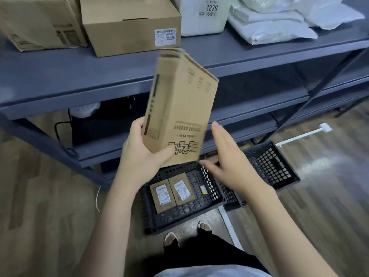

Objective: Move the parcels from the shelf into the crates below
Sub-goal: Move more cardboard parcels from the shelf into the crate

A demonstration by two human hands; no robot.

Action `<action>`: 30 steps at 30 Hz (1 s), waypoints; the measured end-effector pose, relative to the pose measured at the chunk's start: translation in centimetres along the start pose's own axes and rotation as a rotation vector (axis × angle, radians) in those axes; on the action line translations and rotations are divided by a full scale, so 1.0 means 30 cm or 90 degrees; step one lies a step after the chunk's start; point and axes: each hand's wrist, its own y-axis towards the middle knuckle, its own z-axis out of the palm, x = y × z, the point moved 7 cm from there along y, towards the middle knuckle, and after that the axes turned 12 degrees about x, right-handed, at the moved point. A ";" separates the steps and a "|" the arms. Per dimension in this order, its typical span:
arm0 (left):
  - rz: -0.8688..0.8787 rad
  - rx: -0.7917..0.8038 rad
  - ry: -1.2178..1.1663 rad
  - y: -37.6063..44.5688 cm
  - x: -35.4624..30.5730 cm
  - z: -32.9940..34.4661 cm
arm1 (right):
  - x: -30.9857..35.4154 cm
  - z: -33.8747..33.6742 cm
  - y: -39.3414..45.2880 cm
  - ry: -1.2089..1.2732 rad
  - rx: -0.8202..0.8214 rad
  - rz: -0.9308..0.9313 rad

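Both my bare forearms reach forward and down from the bottom of the frame, angled toward each other. My left hand (139, 148) grips the lower end of an upright cardboard parcel (179, 108), thumb laid across its printed front face, fingers (137, 124) wrapped round its left edge, wrist bent slightly back. My right hand (229, 156) hangs just beside the parcel's right edge, palm turned inward, its fingers straight and close together, thumb spread low toward the parcel's bottom corner; whether it touches cannot be told.
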 end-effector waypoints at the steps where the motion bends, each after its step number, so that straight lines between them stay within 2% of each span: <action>1: 0.013 -0.014 0.095 -0.007 -0.024 -0.003 | -0.006 -0.020 0.000 -0.016 -0.012 0.007; 4: 0.061 -0.029 0.346 -0.022 -0.092 0.010 | -0.014 -0.115 -0.001 -0.034 -0.107 0.020; 6: 0.104 -0.040 0.458 -0.021 -0.115 0.025 | -0.019 -0.175 0.000 -0.027 -0.172 0.022; 13: 0.198 -0.096 0.625 0.008 -0.143 0.046 | -0.026 -0.236 0.001 -0.004 -0.197 -0.024; 18: 0.235 -0.116 0.658 0.011 -0.160 0.072 | -0.042 -0.232 0.024 -0.018 -0.050 -0.067; 20: 0.237 -0.119 0.662 0.010 -0.161 0.079 | -0.052 -0.244 0.035 -0.021 -0.028 -0.076; 27: 0.254 -0.149 0.641 0.003 -0.184 0.102 | -0.079 -0.260 0.041 -0.018 -0.062 -0.116; 30: 0.257 -0.159 0.634 0.005 -0.196 0.109 | -0.085 -0.277 0.038 -0.021 -0.143 -0.148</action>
